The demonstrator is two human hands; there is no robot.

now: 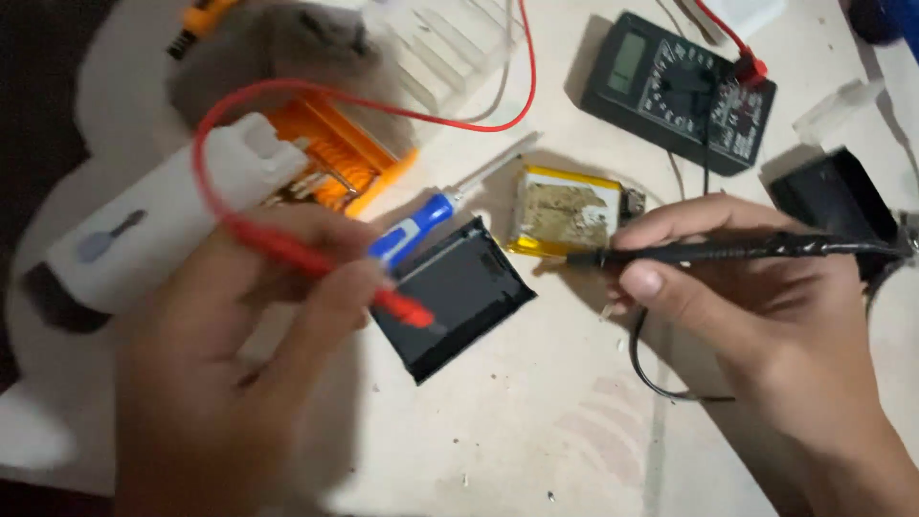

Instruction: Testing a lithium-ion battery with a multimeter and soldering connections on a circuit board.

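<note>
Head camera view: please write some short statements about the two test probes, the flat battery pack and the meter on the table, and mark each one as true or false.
1. The left hand holds the red test probe. True.
2. The right hand holds a blue-handled screwdriver. False: it holds the thin black test probe; the blue-handled screwdriver lies on the table.
3. The black probe's tip is at the yellow-edged flat battery pack. True, though actual contact cannot be told.
4. The black digital multimeter lies between the two hands. False: it lies at the top, beyond the right hand.
5. The black square case lies beside the battery pack. True.
</note>
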